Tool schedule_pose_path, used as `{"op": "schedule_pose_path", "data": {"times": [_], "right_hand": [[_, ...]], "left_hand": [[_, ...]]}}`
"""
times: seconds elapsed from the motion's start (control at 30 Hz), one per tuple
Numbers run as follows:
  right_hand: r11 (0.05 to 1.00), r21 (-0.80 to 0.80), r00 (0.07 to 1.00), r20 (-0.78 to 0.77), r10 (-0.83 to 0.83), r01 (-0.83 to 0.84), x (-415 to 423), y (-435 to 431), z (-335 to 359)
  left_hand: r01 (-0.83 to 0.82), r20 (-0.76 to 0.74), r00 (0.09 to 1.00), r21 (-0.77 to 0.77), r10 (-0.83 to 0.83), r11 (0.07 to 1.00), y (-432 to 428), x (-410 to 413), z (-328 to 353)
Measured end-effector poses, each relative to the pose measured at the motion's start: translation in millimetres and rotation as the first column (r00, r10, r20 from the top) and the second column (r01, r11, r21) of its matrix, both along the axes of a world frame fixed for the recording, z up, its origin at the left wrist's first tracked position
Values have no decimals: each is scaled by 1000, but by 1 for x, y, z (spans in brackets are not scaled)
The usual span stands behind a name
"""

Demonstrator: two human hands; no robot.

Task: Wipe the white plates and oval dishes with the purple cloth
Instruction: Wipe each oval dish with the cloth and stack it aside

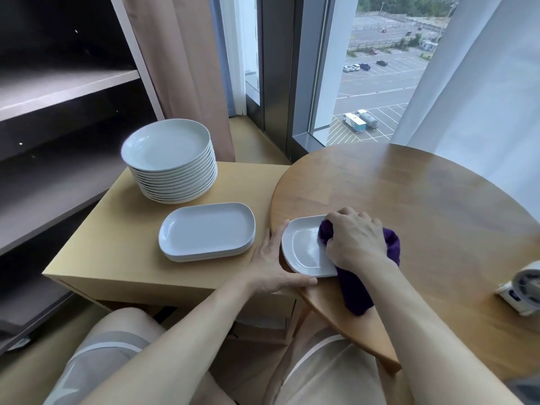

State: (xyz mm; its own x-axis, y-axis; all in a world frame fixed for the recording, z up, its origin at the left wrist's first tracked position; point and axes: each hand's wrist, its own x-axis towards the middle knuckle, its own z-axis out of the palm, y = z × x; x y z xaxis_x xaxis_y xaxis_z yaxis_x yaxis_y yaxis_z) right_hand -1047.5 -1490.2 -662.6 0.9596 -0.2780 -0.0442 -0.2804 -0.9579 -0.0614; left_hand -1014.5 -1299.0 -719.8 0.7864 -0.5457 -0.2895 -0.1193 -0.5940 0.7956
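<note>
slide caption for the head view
Right hand wipes an oval dish with the purple cloth; left hand steadies it.

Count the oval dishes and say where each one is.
4, it seems: one dish on the round table under the purple cloth, a stack of three on the low cabinet near the round plates. The stack may hide more.

Glossy, smooth white glaze on the oval dish (301,249) at 8 o'clock of the round desk (409,185). Soft, matt, fuzzy fabric of the purple cloth (355,290). Satin-sheened brown wood of the desk. Same smooth gloss on the stack of round plates (166,147) and the stack of oval dishes (204,229) at 9 o'clock, with matt pale wood-look on the low cabinet (117,252) beneath.
</note>
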Motion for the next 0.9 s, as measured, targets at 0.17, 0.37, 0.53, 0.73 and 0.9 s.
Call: {"op": "schedule_pose_path", "data": {"times": [0.17, 0.37, 0.53, 0.73, 0.9], "right_hand": [[962, 56, 964, 28, 265, -267, -1, 38, 0], [926, 233, 943, -83, 323, -297, -5, 42, 21], [926, 306, 929, -219, 297, -223, -7, 35, 34], [936, 351, 935, -335, 114, 11, -10, 6, 41], [955, 202, 960, -220, -172, 217, -13, -16, 32]], "left_hand": [[-3, 90, 996, -16, 4, 1000, -6, 0, -6], [-28, 113, 993, 4, 27, 1000, -6, -2, -8], [-35, 122, 992, -9, 36, 999, -7, -1, -8], [-91, 148, 984, -81, 102, 993, -6, -6, -6], [-91, 132, 986, -106, 105, 990, -6, -6, -5]]}}
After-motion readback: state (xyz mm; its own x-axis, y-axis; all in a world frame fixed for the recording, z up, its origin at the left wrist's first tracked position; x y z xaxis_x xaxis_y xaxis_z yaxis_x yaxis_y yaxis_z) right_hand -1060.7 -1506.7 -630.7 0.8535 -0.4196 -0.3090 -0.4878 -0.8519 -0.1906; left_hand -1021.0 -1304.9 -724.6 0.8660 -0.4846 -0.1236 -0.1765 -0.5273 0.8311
